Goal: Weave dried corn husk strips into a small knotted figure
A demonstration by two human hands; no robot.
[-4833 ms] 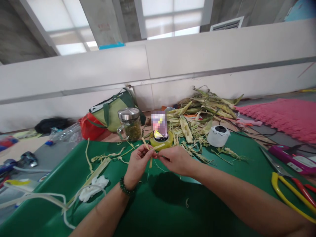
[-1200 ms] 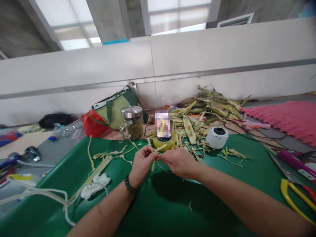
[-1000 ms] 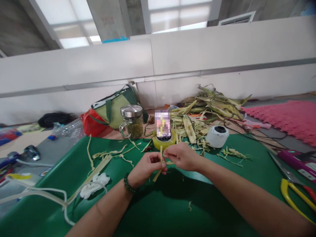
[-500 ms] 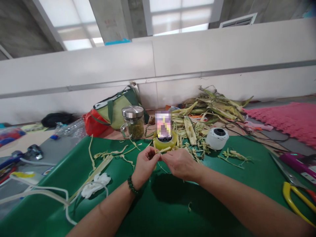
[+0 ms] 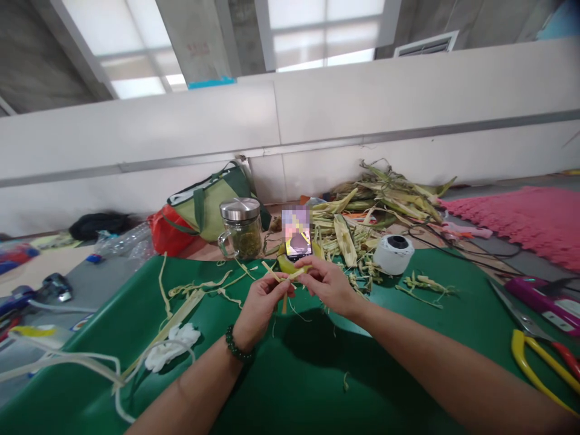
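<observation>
Strips of pale yellow-green corn husk [image 5: 296,273] cross between my two hands above the green mat. My left hand [image 5: 261,302], with a dark green bead bracelet at its wrist, pinches the husk strips; one end sticks up past the fingers and another hangs below. My right hand [image 5: 330,286] holds the strips' right end between thumb and fingertips. Thin threads dangle under the hands. Just behind them a phone [image 5: 297,235] with a lit, blurred screen stands propped in a yellow tape roll [image 5: 286,264], which the right hand partly covers.
Behind stand a glass mug [image 5: 242,232] with a steel lid and a green bag [image 5: 217,202]. A heap of corn husks [image 5: 389,196] lies back right, near a white roll [image 5: 394,254]. Scissors [image 5: 525,323] lie at right, crumpled white tissue [image 5: 172,346] and white cord [image 5: 77,357] at left.
My hands have moved slightly apart, and the right fingers have lifted and spread more. More of the crossed husk strips shows between them. The view has shifted a little.
</observation>
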